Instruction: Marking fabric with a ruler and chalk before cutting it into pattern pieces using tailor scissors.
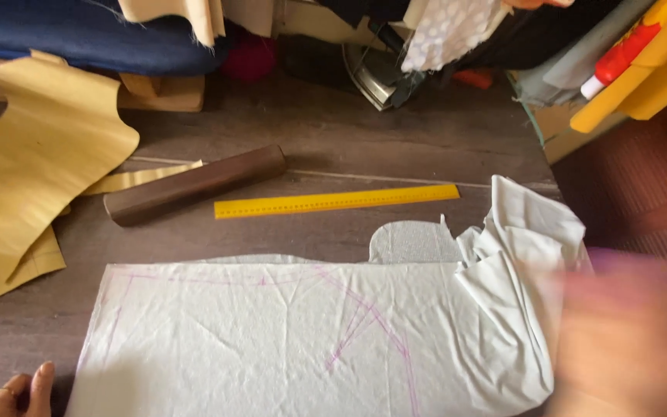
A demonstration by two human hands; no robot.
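Left hand [21,390] beside white fabric [287,340], yellow ruler [336,201] beyond

A white fabric sheet marked with pink lines [303,340] is spread on the grey wooden table [333,131]. At eight o'clock the left hand [21,394] is laid beside its corner; at four o'clock the blurred right hand [627,340] is seen over its bunched end. At twelve o'clock lie a yellow flat ruler [336,201] and a brown cylindrical roll [194,184]
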